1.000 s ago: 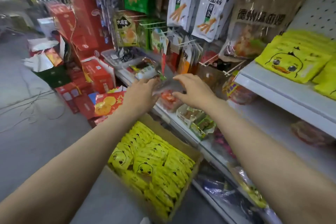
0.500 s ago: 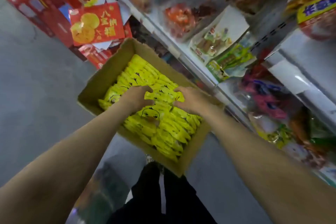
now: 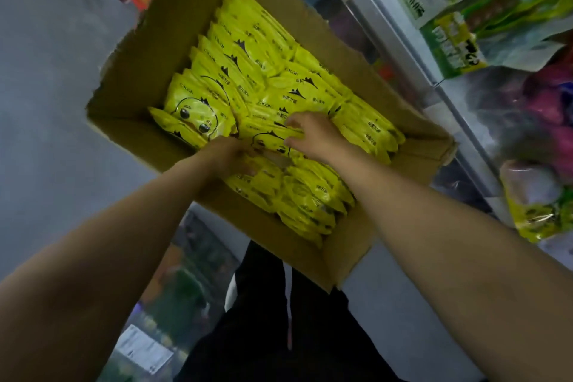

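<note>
— Starting with the hands: what do they hold?

— Both are on one packet (image 3: 270,142), the one with the duck face lying flat on top of the load. The left hand (image 3: 228,154) has its fingers curled onto the packet's near-left edge. The right hand (image 3: 313,133) pinches the far-right edge between thumb and bent fingers. Neither hand is released.

— Is the packet clear of the load?

— No. It touches the packets (image 3: 248,50) beneath it and lies inside the box (image 3: 139,65), about mid-width, towards the near wall. My judgement: the grasp is made, the lift is not yet begun.

— State of the box?

— Open, flaps up, just beside the shelf (image 3: 393,31). What it rests on is hidden. Packets stand on edge in rows and fill it almost wall to wall. I find no large gap among them.

— And the shelf?

— Bags (image 3: 449,40) of other goods lie on it, to the right of the box. No yellow packet shows on the part in view.

— Progress, then?

— Early, in my judgement. If the work is emptying the box, nearly the whole load is left. One packet is in hand, to be raised and carried out. Where it is to go, I cannot tell from this view.
</note>
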`<state>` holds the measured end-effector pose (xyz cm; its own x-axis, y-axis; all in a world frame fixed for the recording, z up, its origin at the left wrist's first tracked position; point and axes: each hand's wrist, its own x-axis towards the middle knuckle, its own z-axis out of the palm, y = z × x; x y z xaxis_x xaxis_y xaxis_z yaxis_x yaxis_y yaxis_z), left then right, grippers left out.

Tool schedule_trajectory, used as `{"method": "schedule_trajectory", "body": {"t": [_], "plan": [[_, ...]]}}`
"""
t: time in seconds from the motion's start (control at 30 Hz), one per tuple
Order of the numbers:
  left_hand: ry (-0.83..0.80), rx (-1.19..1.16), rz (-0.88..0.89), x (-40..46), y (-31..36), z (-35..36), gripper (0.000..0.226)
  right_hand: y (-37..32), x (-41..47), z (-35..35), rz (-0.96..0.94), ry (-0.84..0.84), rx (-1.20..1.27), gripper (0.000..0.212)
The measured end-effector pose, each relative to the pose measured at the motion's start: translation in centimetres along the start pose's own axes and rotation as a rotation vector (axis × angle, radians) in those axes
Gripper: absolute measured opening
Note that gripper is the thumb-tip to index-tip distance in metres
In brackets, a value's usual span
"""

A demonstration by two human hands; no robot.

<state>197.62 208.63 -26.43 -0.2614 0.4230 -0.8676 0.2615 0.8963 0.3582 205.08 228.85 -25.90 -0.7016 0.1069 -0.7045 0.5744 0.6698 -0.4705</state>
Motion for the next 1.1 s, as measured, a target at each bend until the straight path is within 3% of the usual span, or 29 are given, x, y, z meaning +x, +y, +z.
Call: {"method": "schedule_trajectory", "body": {"t": [0.4,0.73,0.87,1.1], "plan": [[0.049,0.011,0.067,2.1,-0.9,0.2,0.019,-0.7,2.6,2.3,-0.032,0.110,-0.278,0.025],[0.075,-0.002,0.138,-0.7,1.6,-1.1,0.009,1.0,-1.1,-2.0,-0.020,0.148,0.268,0.011],[0.048,-0.024,0.158,-3.3,3.3,-2.8,0.018,1.6,-3.8,-5.4,-0.024,0.316,0.294,0.011],[0.159,-0.346,0.114,-8.0,6.7,-5.1,0.023,2.8,-9.7,-8.8,0.051,0.478,0.520,0.028]]}}
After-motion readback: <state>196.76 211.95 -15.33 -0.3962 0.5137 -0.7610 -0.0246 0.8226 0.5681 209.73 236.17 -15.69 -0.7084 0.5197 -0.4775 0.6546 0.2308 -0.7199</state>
